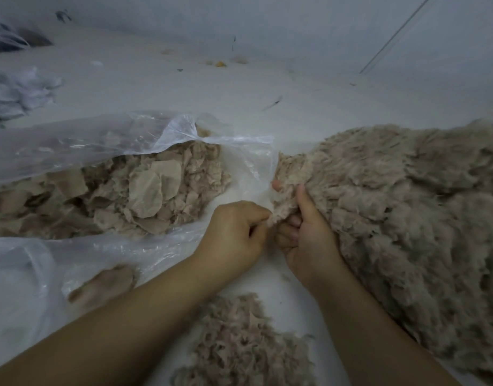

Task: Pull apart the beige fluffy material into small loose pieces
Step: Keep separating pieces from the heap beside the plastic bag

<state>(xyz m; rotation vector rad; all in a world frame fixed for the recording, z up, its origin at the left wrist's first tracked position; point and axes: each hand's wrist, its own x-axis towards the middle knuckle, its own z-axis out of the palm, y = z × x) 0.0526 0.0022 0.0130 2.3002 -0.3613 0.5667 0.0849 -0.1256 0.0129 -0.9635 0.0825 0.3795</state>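
A small strip of beige fluffy material (288,195) sits between both hands at centre of frame, just off the near-left edge of the big fluffy heap (412,218) that fills the right side, w/ its far end touching that heap. Right hand (309,240) grips the strip from the right: thumb laid up along its front, fingers curled round behind, one fingertip poking out at the strip's left edge. Left hand (235,231) is closed knuckles-up, fingers curled in, pinching the strip's lower left tip; the 2 hands are almost touching. Below the hands, near bottom centre, lies a loose pile of small torn pieces (239,341) on the white surface (281,107), partly under the left forearm. To the left, a clear plastic bag (106,140) lies on its side w/ mouth open toward the hands, holding flatter beige scraps (145,188), some showing a woven backing. One beige lump (103,285) sits under the bag's near plastic fold, blurred. Far left edge: pale crumpled stuff (20,90), can't tell what. A few tiny specks incl. a yellow bit (220,64) lie near the back wall.
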